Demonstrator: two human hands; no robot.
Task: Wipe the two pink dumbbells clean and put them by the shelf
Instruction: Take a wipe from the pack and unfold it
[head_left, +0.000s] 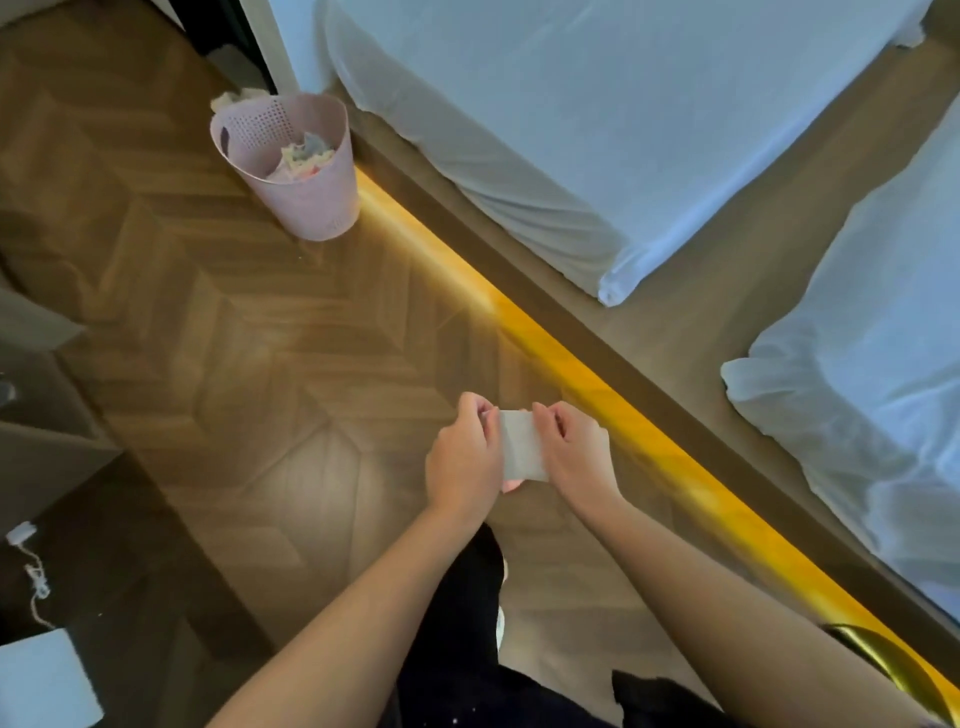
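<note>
The left hand (462, 457) and the right hand (576, 452) each pinch a side edge of a small white tissue (521, 447), fingers curled over it and thumbs beneath, holding it flat between them above the herringbone wood floor (260, 338) and the person's dark trousers (457, 623). Well ahead to the left, a pink perforated waste bin (306, 202) with crumpled paper (306, 153) inside stands just beside the bed platform (649, 374), along whose base runs an amber light strip (597, 410). Two white-sheeted mattresses (571, 104) lie on the platform, while a white plug with cord (23, 535) lies at the lower left.
</note>
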